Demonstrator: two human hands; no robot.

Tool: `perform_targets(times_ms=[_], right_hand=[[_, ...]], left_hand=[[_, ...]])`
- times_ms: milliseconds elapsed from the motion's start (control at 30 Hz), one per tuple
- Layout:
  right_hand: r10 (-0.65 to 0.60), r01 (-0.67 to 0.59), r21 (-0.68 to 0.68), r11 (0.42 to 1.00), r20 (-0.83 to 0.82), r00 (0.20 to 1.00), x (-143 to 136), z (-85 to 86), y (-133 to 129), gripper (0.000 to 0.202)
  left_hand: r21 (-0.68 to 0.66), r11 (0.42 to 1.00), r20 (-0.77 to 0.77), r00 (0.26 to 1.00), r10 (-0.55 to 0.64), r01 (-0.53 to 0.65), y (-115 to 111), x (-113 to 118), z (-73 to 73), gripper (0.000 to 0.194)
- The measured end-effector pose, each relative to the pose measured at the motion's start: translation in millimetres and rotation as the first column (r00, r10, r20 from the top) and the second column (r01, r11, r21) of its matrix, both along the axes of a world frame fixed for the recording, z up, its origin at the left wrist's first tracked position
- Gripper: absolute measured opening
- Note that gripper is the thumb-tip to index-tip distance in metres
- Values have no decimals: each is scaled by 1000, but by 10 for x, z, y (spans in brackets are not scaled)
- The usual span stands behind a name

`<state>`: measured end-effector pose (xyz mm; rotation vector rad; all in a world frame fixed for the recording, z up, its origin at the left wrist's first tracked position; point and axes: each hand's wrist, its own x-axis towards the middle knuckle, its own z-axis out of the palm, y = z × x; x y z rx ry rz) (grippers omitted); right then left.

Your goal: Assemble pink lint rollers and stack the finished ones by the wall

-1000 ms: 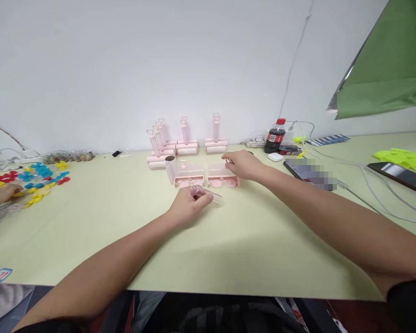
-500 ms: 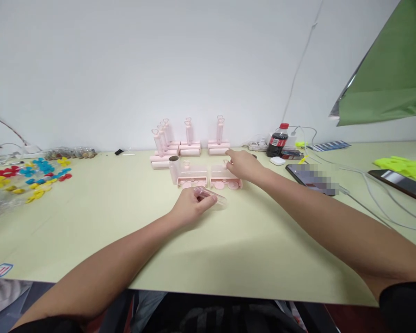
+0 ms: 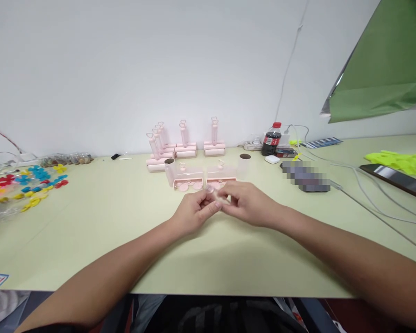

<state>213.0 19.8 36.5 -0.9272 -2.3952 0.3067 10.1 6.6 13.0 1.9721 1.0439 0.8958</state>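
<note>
My left hand (image 3: 196,210) is closed around a small translucent pink, tube-like piece (image 3: 219,196), mostly hidden by the fingers. My right hand (image 3: 247,202) meets it from the other side, fingertips pinched at the same piece, slightly blurred. Just beyond the hands lie two pink lint roller cases, a left one (image 3: 190,174) and a right one (image 3: 222,172), each with a clear cover and a heart-shaped loop. A white roll (image 3: 169,173) with a brown core stands at their left end, and another white roll (image 3: 244,166) stands at their right end.
Several pink lint rollers (image 3: 215,147) with upright handles line the wall. To the right are a cola bottle (image 3: 272,140), a white case (image 3: 272,159), a phone (image 3: 307,178), cables and neon-yellow pieces (image 3: 398,162). Colourful plastic pieces (image 3: 38,178) lie at the left.
My right hand has come back from the right-hand case to the pink piece in my left hand. The white roll at the right end now shows. The view has shifted slightly.
</note>
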Motion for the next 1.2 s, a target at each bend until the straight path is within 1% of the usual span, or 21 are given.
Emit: perform_targets(times_ms=[67,100,167,200,233,267,333,400,567,833,933,1000,1067,1133,1200], right_hand=[[-192,191,-24,981,-49,980,170,-3,113,13],[-308,304,-64,950,-56,950,279,-19,184,15],[-491,480,-206,853,-4,871,508,-81,338,18],[-545,531,-280,800,30,838,611,-122,413,18],[-569,550,-351,758,57,821,697,-165,483,17],[-577,545,-410,731,54,815,762,-206,544,16],[-580,526,-471,708,38,814,823,-277,641,16],[-590,539,-449,713,32,806,813,-326,708,18],[-641,636,-236,735,64,765,707,-390,787,21],[-635,653,-165,739,150,758,625,-438,806,22],[-626,652,-147,744,189,757,635,-455,819,23],[-623,653,-137,745,208,754,652,-466,817,26],[-622,653,-125,747,216,753,670,-478,807,29],[-615,646,-118,754,217,758,685,-488,798,29],[-607,638,-117,761,219,764,695,-495,796,26]], left_hand=[[-35,999,0,1000,12,-12,-4,-15,3,36],[-49,999,-15,1000,12,-13,-1,-26,0,37],[-70,998,-53,999,0,-4,10,-44,-17,38],[-79,997,-70,998,-5,-1,17,-49,-29,38],[-89,996,-85,996,-9,2,22,-52,-41,38],[-100,995,-97,995,-12,2,25,-51,-52,37],[-119,993,-115,993,-15,1,24,-45,-65,37],[-136,991,-124,992,-18,1,15,-36,-66,36],[-173,985,-120,993,-22,1,-15,-23,-57,34],[-143,990,-175,984,-44,19,-24,14,-111,31],[-107,994,-213,975,-56,34,-16,39,-93,32],[0,998,-285,957,-57,60,19,65,-26,32],[158,983,-369,929,-26,90,115,97,108,33],[307,948,-412,909,56,81,300,133,312,33],[426,905,-399,899,183,4,586,165,568,32]])
